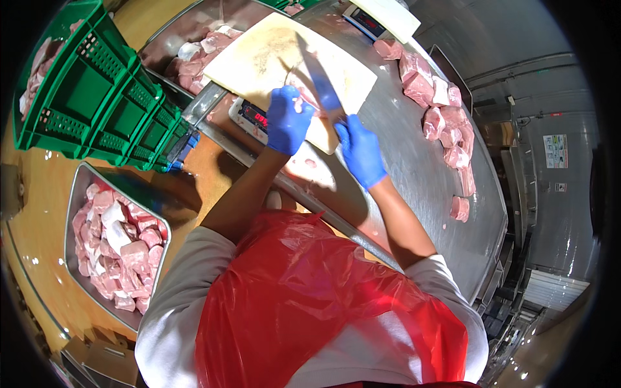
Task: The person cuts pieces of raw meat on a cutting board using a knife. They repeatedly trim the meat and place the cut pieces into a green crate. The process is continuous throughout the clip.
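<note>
My right hand (pixel 362 152), in a blue glove, is closed round the handle of a knife. The long knife blade (pixel 318 79) points away across the white cutting board (pixel 255 55), beside a piece of pink meat (pixel 304 89). My left hand (pixel 288 121), also gloved in blue, has its fingers curled over the near side of that meat and partly hides it. Below the board's near left edge shows a scale (pixel 244 123) with a lit red display, partly covered by my left hand.
Meat chunks (pixel 453 129) lie along the right of the steel table (pixel 401 145). A metal bin (pixel 158 48) of meat stands behind the board, another metal tub (pixel 68 242) at left by stacked green crates (pixel 77 123). A second scale (pixel 364 24) with a white board is at the back.
</note>
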{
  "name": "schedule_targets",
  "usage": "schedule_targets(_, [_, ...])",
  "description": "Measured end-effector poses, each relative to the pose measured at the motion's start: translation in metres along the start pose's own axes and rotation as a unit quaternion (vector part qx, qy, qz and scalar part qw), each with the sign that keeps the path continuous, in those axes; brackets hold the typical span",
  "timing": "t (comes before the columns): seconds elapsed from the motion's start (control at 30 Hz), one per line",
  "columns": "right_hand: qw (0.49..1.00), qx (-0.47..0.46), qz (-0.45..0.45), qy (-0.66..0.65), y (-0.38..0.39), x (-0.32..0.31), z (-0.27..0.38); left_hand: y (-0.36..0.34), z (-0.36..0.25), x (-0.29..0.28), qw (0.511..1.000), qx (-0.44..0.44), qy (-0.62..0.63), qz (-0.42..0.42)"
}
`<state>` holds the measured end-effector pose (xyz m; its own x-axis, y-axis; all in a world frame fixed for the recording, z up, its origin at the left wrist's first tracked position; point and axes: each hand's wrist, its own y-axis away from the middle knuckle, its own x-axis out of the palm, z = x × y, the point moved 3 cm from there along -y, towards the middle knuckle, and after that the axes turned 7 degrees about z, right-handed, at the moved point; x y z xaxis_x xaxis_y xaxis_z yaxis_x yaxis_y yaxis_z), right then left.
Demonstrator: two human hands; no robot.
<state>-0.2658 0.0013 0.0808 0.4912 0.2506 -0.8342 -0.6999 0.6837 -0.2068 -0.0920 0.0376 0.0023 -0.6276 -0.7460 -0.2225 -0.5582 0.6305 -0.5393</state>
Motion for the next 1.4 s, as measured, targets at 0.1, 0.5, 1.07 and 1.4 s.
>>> schedule_targets(0.1, [0.998,0.027,0.051,0.023,-0.036,0.014,0.016,0.003,0.011,-0.009,0.989,-0.129,0.072,0.013])
schedule_targets(0.5, [0.905,0.035,0.318,0.282,0.044,-0.074,-0.072,0.016,0.030,-0.052,0.979,-0.192,0.060,-0.042])
schedule_targets(1.07, [0.973,0.011,0.138,0.187,-0.029,0.025,0.025,0.000,0.003,-0.035,0.973,-0.005,-0.183,0.141])
schedule_targets(1.4, [0.929,0.030,0.259,0.261,0.057,-0.083,-0.041,0.003,0.026,-0.094,0.979,-0.107,0.158,0.068])
